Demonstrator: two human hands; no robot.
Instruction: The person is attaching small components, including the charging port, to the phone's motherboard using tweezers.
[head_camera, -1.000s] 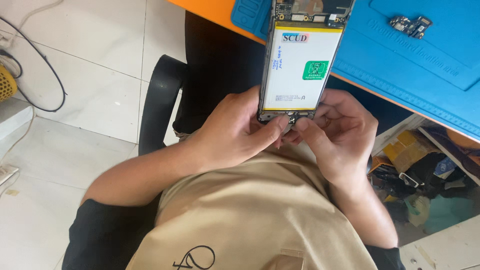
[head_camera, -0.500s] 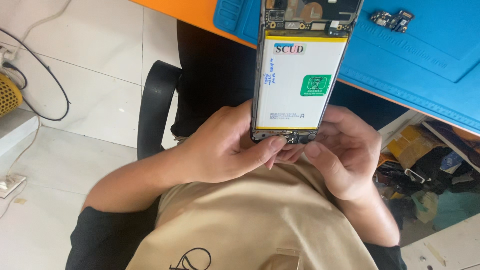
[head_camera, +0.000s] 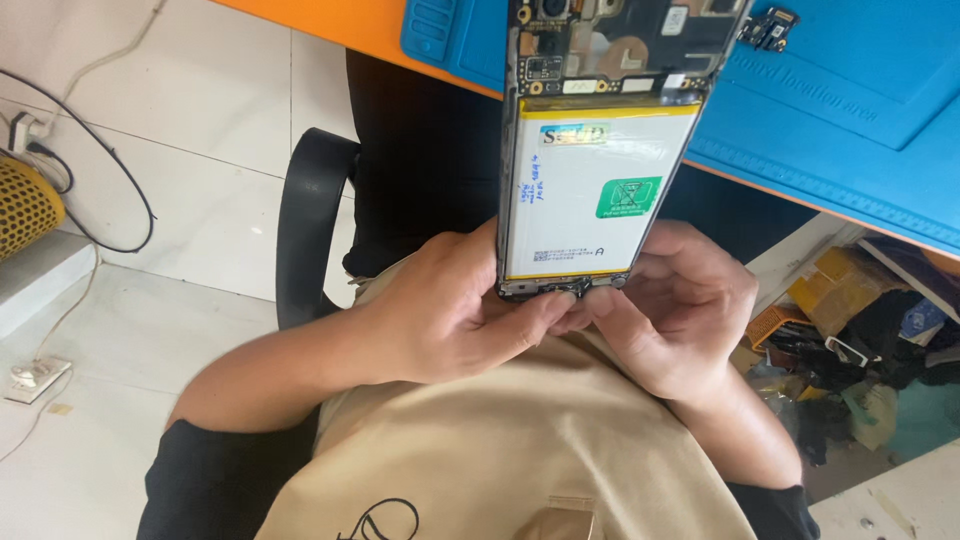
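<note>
The opened smartphone (head_camera: 600, 150) is held upright above the lap, back cover already off, white battery (head_camera: 590, 190) and circuit board exposed. The left hand (head_camera: 450, 315) and right hand (head_camera: 680, 315) both clasp its bottom edge, fingertips (head_camera: 560, 305) pinching there. A small loose part (head_camera: 767, 27) lies on the blue mat (head_camera: 850, 100) on the worktop; the phone remains unassembled.

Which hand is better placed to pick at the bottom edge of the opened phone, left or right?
Probably the right hand: its fingertips sit at the bottom edge of the opened phone, by the small parts there. The left hand wraps the lower left side and seems to steady it.
</note>
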